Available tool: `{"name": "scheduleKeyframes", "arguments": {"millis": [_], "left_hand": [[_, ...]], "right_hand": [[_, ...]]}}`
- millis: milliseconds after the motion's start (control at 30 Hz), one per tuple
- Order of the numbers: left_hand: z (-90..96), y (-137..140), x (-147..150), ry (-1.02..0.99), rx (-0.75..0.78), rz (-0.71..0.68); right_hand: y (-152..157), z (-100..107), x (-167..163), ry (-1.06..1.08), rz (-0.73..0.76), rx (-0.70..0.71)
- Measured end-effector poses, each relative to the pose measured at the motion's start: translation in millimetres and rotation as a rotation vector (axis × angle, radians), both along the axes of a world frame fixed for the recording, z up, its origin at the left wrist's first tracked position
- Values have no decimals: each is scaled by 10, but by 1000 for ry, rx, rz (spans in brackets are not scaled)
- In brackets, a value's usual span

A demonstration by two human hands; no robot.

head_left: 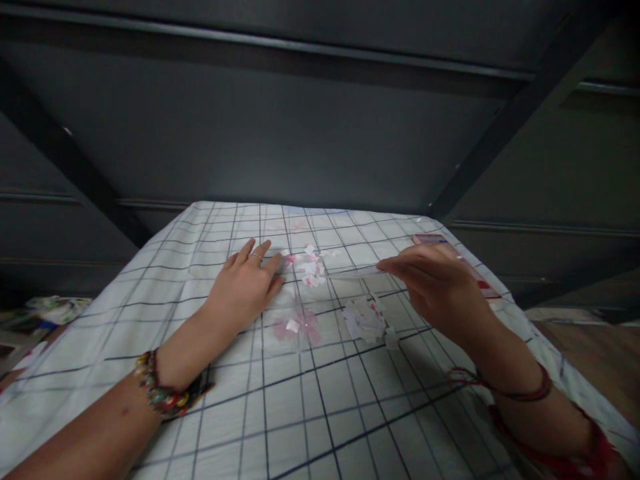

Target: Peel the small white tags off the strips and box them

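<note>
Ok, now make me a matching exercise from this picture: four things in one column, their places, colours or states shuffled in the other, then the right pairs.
Column one
1. Left hand
2. Right hand
3. Beaded bracelet
4. Tablecloth

Column two
A. White with dark grid lines
B. Pinching a thin, pale item whose exact form is unclear
C. Many-coloured, around a wrist
D. Palm down, beside the farther pile of pale scraps

Right pairs: 1-D, 2-B, 3-C, 4-A
</note>
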State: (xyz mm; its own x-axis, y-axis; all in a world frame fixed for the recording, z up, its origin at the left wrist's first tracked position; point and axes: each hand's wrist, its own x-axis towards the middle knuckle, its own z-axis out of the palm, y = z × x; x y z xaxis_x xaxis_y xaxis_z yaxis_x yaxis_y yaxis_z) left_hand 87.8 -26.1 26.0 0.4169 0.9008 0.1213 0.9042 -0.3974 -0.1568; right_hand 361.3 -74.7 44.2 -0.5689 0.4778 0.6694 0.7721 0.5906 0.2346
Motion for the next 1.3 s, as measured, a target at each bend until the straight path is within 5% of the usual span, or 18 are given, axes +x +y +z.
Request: {"name": "scheduleKeyframes", "arguments": {"millis": [533,1300], "left_hand": [[-35,25,-35,-64,14,-29],[-68,27,-36,-27,18,-29]], "right_hand": [[-138,175,-74,21,144,-60],[-146,233,64,-48,69,-24]]}}
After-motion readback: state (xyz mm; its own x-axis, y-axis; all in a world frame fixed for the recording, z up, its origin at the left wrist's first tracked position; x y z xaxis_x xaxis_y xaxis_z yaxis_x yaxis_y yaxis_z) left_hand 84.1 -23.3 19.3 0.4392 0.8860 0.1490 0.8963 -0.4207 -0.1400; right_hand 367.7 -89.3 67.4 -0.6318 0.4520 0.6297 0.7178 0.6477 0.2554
